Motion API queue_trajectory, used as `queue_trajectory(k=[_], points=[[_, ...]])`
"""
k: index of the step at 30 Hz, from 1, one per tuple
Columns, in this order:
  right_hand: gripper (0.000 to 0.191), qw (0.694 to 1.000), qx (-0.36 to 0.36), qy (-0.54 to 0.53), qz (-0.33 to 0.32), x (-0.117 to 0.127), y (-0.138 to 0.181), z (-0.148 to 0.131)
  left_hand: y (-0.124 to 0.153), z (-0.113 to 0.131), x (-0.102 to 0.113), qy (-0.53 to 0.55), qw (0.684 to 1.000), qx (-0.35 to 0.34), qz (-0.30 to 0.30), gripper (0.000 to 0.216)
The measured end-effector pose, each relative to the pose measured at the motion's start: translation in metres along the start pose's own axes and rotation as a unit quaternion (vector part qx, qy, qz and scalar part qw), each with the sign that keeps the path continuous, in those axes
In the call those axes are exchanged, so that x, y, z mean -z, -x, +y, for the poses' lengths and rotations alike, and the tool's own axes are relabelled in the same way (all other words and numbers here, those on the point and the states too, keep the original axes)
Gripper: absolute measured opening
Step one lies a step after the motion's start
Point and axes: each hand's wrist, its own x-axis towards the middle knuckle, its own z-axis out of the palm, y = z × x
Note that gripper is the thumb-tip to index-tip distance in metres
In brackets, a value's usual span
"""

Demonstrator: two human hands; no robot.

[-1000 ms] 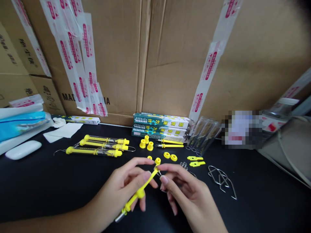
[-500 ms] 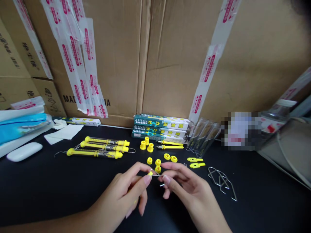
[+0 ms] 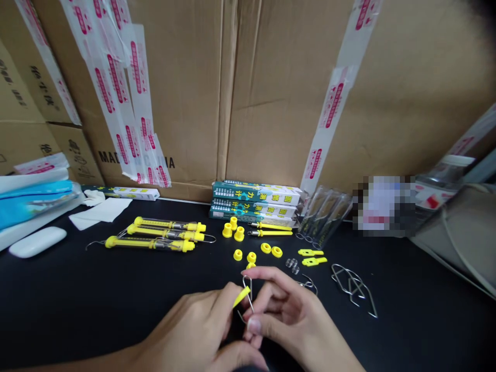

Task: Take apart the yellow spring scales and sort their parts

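Note:
My left hand (image 3: pixel 201 330) is closed round a yellow plastic rod (image 3: pixel 241 296); only its tip sticks out past the fingers. My right hand (image 3: pixel 289 320) pinches a thin metal wire hook (image 3: pixel 248 287) against that tip. Both hands sit low over the black table (image 3: pixel 77 294), touching each other. Just beyond the fingers lie small yellow caps (image 3: pixel 251 256), a small spring (image 3: pixel 292 265) and two flat yellow tabs (image 3: pixel 312 257).
Three assembled yellow spring scales (image 3: pixel 163 234) lie at the left middle. Green boxes (image 3: pixel 256 204), clear tubes (image 3: pixel 323 217) and bent wire hooks (image 3: pixel 354 289) sit behind and to the right. Cardboard cartons (image 3: pixel 271 93) wall the back. A white mouse (image 3: pixel 36 241) lies far left.
Both hands have drawn nearer to me and closed together. The long yellow rod, fully visible a second ago, is now mostly hidden in my left hand. The wire hook now stands at its tip.

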Motion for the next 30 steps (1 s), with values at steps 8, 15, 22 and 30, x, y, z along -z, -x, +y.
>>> queue_trajectory(k=[8,15,22,30], points=[[0.048,0.997,-0.031,0.073,0.017,-0.002,0.0,-0.007,-0.004,0.0,0.002,-0.173,0.983,-0.057,0.034,0.028],[0.048,0.997,-0.031,0.069,-0.009,-0.005,0.002,-0.009,-0.001,-0.003,0.002,-0.193,0.968,-0.137,0.077,0.025],[0.034,0.996,-0.02,0.081,-0.032,0.001,0.003,-0.018,0.001,-0.005,0.003,-0.254,0.941,-0.177,0.134,0.03],[0.022,0.99,-0.007,0.134,0.042,-0.004,-0.001,-0.021,-0.003,-0.004,-0.002,-0.35,0.906,-0.188,0.146,0.044]])
